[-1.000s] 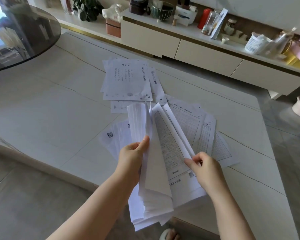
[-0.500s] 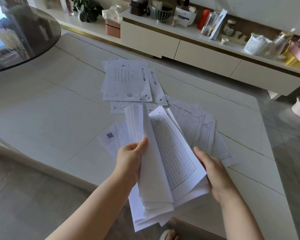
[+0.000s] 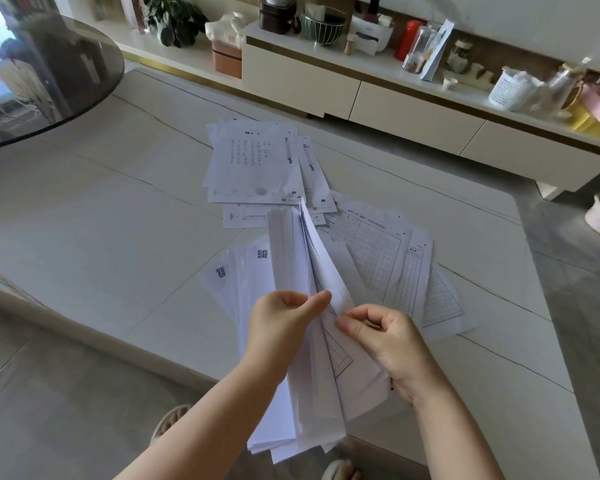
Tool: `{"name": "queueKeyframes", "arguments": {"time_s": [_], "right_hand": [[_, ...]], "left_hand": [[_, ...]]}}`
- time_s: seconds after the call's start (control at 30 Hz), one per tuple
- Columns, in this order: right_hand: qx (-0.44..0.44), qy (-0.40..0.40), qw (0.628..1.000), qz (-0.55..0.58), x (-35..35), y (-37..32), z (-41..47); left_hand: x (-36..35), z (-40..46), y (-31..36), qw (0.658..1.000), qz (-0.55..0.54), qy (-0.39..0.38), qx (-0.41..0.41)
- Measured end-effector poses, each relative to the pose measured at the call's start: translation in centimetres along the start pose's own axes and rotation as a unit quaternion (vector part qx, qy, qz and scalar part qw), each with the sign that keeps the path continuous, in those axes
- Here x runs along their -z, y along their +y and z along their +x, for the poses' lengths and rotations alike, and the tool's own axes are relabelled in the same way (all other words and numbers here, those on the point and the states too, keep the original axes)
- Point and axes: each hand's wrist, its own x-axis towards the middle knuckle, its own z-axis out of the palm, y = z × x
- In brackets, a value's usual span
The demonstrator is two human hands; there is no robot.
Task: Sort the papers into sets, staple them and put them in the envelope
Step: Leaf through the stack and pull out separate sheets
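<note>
While left hand (image 3: 278, 327) grips stack (image 3: 309, 403), right hand (image 3: 388, 337) now pinches sheet (image 3: 326, 271)

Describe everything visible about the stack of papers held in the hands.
The held stack of papers is a thick sheaf of white printed sheets, held nearly upright above the table's near edge. The left hand grips its left part; the right hand pinches one sheet, parting it open. A printed grid shows inside. Bottom edges splay unevenly.

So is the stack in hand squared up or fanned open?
Fanned open: the stack splits where the right hand pinches one sheet.
</note>
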Motion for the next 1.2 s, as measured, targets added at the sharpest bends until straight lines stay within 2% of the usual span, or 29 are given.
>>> {"name": "queueKeyframes", "arguments": {"time_s": [0.07,0.2,0.33,0.43,0.53,0.6,0.67,0.73,0.77,0.83,0.87,0.93,1.0,1.1,1.2], "right_hand": [[-0.01,0.006,0.999,0.03,0.1,-0.2,-0.1],[-0.019,0.008,1.0,0.016,1.5,-0.3,-0.2],[-0.129,0.042,0.991,-0.016,3.2,0.8,-0.4],[-0.214,0.025,0.976,-0.041,4.0,1.9,-1.5],[-0.253,0.035,0.967,-0.027,4.3,2.9,-3.0],[-0.231,0.085,0.969,-0.014,3.8,3.3,-3.4],[-0.166,0.192,0.967,0.006,3.6,3.4,-3.0],[-0.103,0.305,0.943,0.087,4.0,3.0,-2.2],[-0.084,0.334,0.926,0.155,4.3,2.8,-1.9],[-0.091,0.318,0.911,0.247,4.3,3.1,-1.1],[-0.111,0.292,0.922,0.23,3.9,3.6,-0.7],[-0.129,0.255,0.954,0.095,2.6,4.6,-0.2],[-0.116,0.257,0.959,-0.025,2.1,4.7,0.2],[-0.098,0.272,0.955,-0.068,4.4,2.0,0.9],[-0.088,0.248,0.959,-0.104,8.9,-1.8,1.6]], "left_hand": [[0.2,0.3,-0.1,1.0,0.001,0.002,0.015],[0.8,0.6,-0.1,1.0,-0.001,0.005,0.019],[1.3,1.0,0.2,1.0,-0.017,0.026,0.006],[2.0,1.4,0.3,0.999,-0.017,0.034,0.001],[2.7,1.6,0.5,0.999,-0.007,0.038,-0.001],[2.9,1.4,0.7,0.999,0.0,0.034,-0.004],[3.0,1.0,0.9,1.0,0.005,0.026,-0.006],[3.0,0.6,0.9,1.0,0.013,0.014,-0.01],[3.0,0.4,0.9,1.0,0.015,0.009,-0.012],[2.9,0.2,0.8,1.0,0.01,-0.001,-0.013],[2.9,0.1,0.8,1.0,0.006,-0.006,-0.012],[3.1,0.2,0.8,1.0,0.004,-0.013,-0.004],[3.4,0.3,1.0,1.0,0.005,-0.021,-0.003],[3.9,0.3,1.3,0.999,0.014,-0.031,-0.018],[4.4,0.5,1.7,0.999,0.017,-0.034,-0.015]]}}
